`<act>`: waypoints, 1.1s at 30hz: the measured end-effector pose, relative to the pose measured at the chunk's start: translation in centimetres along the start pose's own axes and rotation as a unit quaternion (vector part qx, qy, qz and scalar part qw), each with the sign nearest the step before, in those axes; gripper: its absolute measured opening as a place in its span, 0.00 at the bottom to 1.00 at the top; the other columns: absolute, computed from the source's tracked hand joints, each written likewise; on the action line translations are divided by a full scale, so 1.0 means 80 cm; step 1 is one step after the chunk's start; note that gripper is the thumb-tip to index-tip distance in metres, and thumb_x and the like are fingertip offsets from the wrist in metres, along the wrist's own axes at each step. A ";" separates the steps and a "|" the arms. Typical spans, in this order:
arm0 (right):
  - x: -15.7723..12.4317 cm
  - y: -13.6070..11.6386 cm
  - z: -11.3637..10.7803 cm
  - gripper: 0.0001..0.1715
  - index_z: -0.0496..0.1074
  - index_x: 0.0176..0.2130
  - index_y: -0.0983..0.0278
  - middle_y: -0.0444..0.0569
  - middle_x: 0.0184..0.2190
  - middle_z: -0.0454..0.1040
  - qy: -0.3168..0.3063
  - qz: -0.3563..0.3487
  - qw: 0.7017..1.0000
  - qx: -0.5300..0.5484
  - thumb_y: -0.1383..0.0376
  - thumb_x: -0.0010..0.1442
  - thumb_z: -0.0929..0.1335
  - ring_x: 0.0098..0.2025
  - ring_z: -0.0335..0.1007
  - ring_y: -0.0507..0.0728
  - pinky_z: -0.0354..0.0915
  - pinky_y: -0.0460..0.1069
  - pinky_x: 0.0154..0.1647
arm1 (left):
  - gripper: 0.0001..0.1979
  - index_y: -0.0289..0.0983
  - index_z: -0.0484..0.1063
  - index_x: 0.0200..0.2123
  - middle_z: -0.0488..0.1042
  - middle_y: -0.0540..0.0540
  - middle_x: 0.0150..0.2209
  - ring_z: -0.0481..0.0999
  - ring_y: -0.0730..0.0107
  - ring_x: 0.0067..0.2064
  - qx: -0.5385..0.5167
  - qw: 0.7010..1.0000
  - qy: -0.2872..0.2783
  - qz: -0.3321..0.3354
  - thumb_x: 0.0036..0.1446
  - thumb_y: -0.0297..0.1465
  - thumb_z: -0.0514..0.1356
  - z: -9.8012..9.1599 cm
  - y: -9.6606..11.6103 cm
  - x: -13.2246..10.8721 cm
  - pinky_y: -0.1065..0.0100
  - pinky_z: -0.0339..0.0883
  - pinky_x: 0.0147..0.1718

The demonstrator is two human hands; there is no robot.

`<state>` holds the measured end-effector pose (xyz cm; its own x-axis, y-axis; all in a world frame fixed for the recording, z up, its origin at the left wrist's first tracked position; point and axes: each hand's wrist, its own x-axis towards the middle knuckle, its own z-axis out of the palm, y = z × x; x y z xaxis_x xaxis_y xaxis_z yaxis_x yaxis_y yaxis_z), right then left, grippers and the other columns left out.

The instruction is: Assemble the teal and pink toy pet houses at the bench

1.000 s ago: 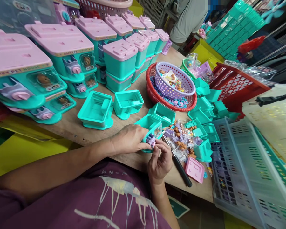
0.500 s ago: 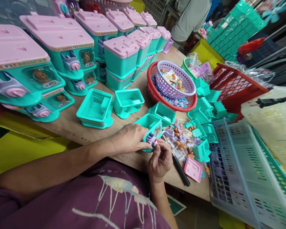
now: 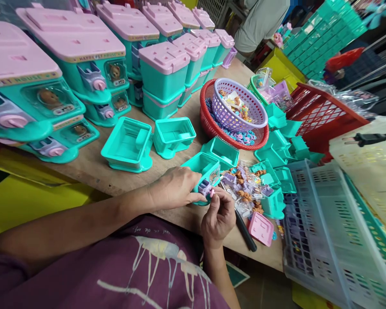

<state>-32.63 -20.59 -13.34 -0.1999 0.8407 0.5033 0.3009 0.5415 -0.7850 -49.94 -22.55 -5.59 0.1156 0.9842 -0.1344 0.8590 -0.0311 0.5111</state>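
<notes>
Your left hand (image 3: 173,187) grips a boxy, smooth teal plastic toy shell (image 3: 203,169) at the near edge of the bare wooden worktop (image 3: 93,165), while your right hand (image 3: 218,216) pinches a small pink knob (image 3: 212,194) against the lilac fitting (image 3: 204,187) on the shell's front. Just right of it lie a heap of small lilac and brown toy parts (image 3: 244,189), a black rod-shaped tool (image 3: 244,229) and a square pink lid (image 3: 261,228). Behind sit two open teal shells, a round red mesh basket (image 3: 212,124) holding a lilac one, and stacked pink-roofed toy houses (image 3: 80,64).
</notes>
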 end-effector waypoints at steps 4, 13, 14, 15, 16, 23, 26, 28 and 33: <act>0.001 0.000 0.000 0.07 0.69 0.41 0.63 0.48 0.39 0.74 -0.004 -0.026 0.999 -0.019 0.72 0.64 0.64 0.44 0.72 0.54 0.68 0.51 0.46 | 0.19 0.34 0.74 0.35 0.76 0.41 0.31 0.76 0.57 0.35 -0.003 1.000 -0.003 -0.006 0.58 0.46 0.60 0.000 -0.001 0.001 0.66 0.60 0.29; 0.025 -0.012 -0.022 0.11 0.68 0.42 0.64 0.49 0.38 0.74 -0.098 -0.104 0.987 -0.076 0.76 0.61 0.65 0.42 0.72 0.53 0.69 0.50 0.42 | 0.19 0.34 0.74 0.36 0.76 0.41 0.33 0.76 0.58 0.37 -0.003 1.000 -0.020 -0.013 0.58 0.46 0.60 -0.003 0.001 0.002 0.66 0.62 0.32; 0.029 -0.013 -0.026 0.11 0.68 0.42 0.64 0.49 0.39 0.74 -0.116 -0.116 0.983 -0.080 0.77 0.61 0.65 0.42 0.73 0.53 0.69 0.50 0.43 | 0.19 0.34 0.74 0.36 0.76 0.42 0.33 0.76 0.58 0.37 -0.004 1.000 -0.022 -0.014 0.58 0.46 0.61 -0.003 0.002 0.002 0.66 0.63 0.32; 0.033 -0.014 -0.029 0.12 0.68 0.42 0.64 0.49 0.39 0.74 -0.132 -0.128 0.979 -0.085 0.77 0.61 0.66 0.42 0.73 0.53 0.69 0.50 0.43 | 0.19 0.34 0.74 0.36 0.76 0.42 0.33 0.76 0.58 0.37 -0.004 1.000 -0.024 -0.014 0.58 0.46 0.61 -0.003 0.002 0.002 0.66 0.63 0.32; 0.035 -0.014 -0.032 0.12 0.68 0.42 0.63 0.49 0.39 0.74 -0.143 -0.138 0.976 -0.091 0.77 0.61 0.66 0.42 0.73 0.54 0.70 0.50 0.43 | 0.19 0.34 0.74 0.36 0.76 0.42 0.33 0.76 0.58 0.37 -0.004 1.000 -0.024 -0.013 0.58 0.46 0.61 -0.003 0.003 0.002 0.66 0.63 0.32; 0.019 -0.010 -0.022 0.12 0.68 0.44 0.62 0.50 0.39 0.75 -0.075 -0.151 0.977 -0.133 0.75 0.61 0.66 0.42 0.74 0.55 0.72 0.53 0.42 | 0.18 0.34 0.73 0.35 0.75 0.42 0.33 0.76 0.59 0.36 0.007 1.000 -0.011 -0.009 0.58 0.45 0.60 0.002 0.001 0.002 0.67 0.62 0.31; 0.009 -0.008 -0.009 0.11 0.68 0.44 0.62 0.50 0.38 0.75 -0.019 -0.148 0.979 -0.140 0.74 0.63 0.66 0.43 0.74 0.55 0.73 0.53 0.42 | 0.19 0.34 0.73 0.36 0.75 0.42 0.32 0.76 0.59 0.35 0.012 1.000 -0.006 -0.013 0.59 0.46 0.59 0.003 0.000 0.002 0.67 0.63 0.30; 0.005 -0.007 -0.003 0.11 0.68 0.44 0.62 0.49 0.38 0.75 -0.001 -0.145 0.980 -0.136 0.74 0.63 0.66 0.43 0.74 0.55 0.73 0.52 0.41 | 0.19 0.34 0.73 0.36 0.75 0.41 0.33 0.76 0.59 0.36 0.022 1.000 -0.003 -0.009 0.60 0.46 0.59 0.004 0.001 0.001 0.66 0.64 0.31; -0.001 -0.004 0.004 0.13 0.68 0.46 0.61 0.51 0.41 0.74 0.012 -0.120 0.982 -0.143 0.74 0.63 0.66 0.44 0.73 0.55 0.73 0.53 0.41 | 0.16 0.32 0.72 0.38 0.75 0.38 0.36 0.76 0.55 0.40 0.054 0.998 -0.004 -0.007 0.61 0.41 0.58 0.008 0.009 0.000 0.63 0.67 0.36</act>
<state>-32.98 -20.82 -13.21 -0.2764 0.6870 0.6720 0.4977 0.7005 -0.5115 -48.98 -22.65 -5.73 0.1064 0.9832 -0.1486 0.9096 -0.0359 0.4140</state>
